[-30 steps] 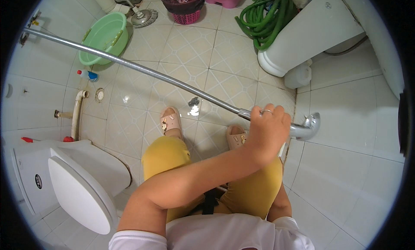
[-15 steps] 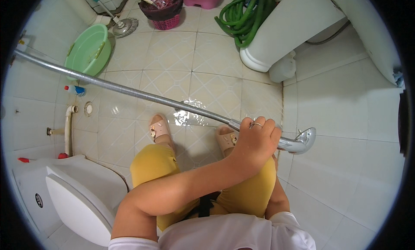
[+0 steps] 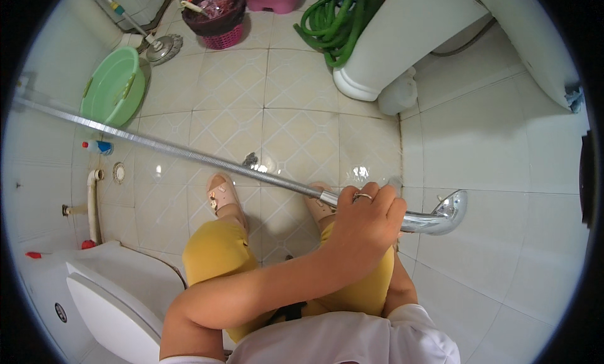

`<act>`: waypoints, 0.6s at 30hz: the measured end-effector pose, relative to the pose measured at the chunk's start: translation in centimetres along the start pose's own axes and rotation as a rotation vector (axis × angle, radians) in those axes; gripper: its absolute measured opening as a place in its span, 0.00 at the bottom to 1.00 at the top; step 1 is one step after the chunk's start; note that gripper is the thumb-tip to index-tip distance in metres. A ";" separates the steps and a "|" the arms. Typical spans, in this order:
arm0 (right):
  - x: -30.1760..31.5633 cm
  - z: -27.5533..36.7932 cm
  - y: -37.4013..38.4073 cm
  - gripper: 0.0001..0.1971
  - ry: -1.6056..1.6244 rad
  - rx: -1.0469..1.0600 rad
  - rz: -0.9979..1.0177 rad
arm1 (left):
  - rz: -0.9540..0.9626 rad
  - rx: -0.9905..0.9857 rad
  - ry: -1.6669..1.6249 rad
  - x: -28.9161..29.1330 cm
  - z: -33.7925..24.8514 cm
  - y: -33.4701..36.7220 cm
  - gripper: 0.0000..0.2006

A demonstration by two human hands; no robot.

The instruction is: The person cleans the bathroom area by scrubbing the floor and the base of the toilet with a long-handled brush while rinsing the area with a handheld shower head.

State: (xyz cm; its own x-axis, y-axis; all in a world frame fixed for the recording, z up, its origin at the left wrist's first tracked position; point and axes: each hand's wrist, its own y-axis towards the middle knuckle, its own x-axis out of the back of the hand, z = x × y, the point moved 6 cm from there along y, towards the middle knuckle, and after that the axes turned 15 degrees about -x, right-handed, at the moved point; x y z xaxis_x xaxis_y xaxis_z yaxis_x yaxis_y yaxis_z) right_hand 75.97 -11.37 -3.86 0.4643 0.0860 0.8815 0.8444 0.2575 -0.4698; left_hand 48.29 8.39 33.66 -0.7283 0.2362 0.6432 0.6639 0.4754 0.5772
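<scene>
My left hand [image 3: 369, 222] reaches across my body and is closed round the chrome handle of a shower head [image 3: 450, 214]. A ring shows on one finger. The shower head points to the right, close to the tiled wall. From the handle's other end, a ribbed metal shower hose [image 3: 189, 153] stretches taut to the left wall, where its end looks blurred. Of my right arm, only part of the forearm [image 3: 402, 281] shows beside my right knee. My right hand is hidden behind my leg and left hand.
Shiny wet-looking patches mark the tiled floor [image 3: 302, 134] near a dark drain [image 3: 251, 159]. A green basin [image 3: 113, 87], blue bottle [image 3: 99, 148] and mop [image 3: 163, 48] stand left; a toilet [image 3: 113, 301] is lower left. Green hose [image 3: 340, 24], white pedestal [image 3: 371, 68] and lined bin [image 3: 220, 34] lie ahead.
The view has shifted slightly, moving the room's things leftward. The shower head sits a little lower and farther right, still in my left hand. The bright patches on the floor have changed place and shape.
</scene>
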 end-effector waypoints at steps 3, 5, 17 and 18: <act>0.4 1.6 0.0 0.24 0.051 0.093 0.002 | 0.046 0.051 -0.016 -0.1 0.1 0.1 0.22; 2.2 3.1 0.5 0.24 0.112 0.206 -0.029 | 0.060 0.082 -0.042 0.0 0.3 0.3 0.22; 7.2 19.0 12.7 0.20 0.336 0.402 -0.121 | 0.203 0.201 -0.014 0.3 2.3 -0.2 0.23; 7.0 20.1 12.6 0.19 0.284 0.337 -0.172 | 0.172 0.228 -0.029 0.5 2.6 -0.2 0.24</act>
State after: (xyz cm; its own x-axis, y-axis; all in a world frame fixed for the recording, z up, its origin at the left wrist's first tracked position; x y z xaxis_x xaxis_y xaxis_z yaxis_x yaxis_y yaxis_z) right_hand 84.46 11.86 -2.65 0.4200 -0.2401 0.8752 0.8034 0.5469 -0.2355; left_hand 47.36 10.55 32.54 -0.6152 0.3523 0.7052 0.7253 0.6036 0.3312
